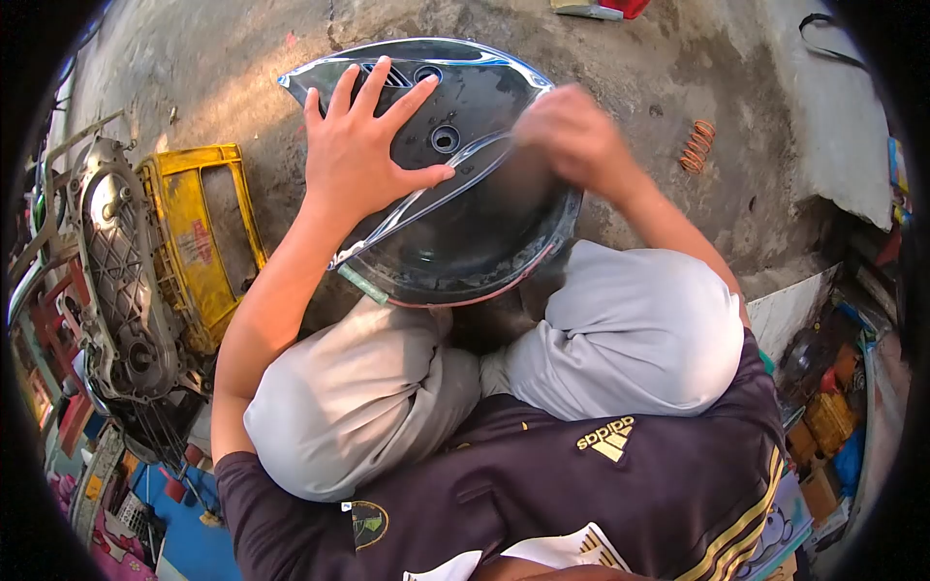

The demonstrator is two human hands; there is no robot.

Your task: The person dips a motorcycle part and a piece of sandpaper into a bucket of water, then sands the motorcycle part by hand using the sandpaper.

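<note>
A dark panel [412, 136] with a shiny chrome-like edge and round holes lies across a black round basin [465, 252] in front of my knees. My left hand [363, 160] rests on the panel with its fingers spread, the thumb near the lower chrome edge. At the panel's right end is my right hand [567, 136], curled and smeared by motion. Whether it holds anything cannot be made out. The basin's near rim is reddish, with a pale green piece [362, 284] at its left.
On the left stand a yellow crate [199, 242] and a metal engine casing [121, 261]. An orange coil spring [697, 146] lies on the concrete floor [668, 58] to the right. Assorted boxes and parts [828, 421] are at the lower right.
</note>
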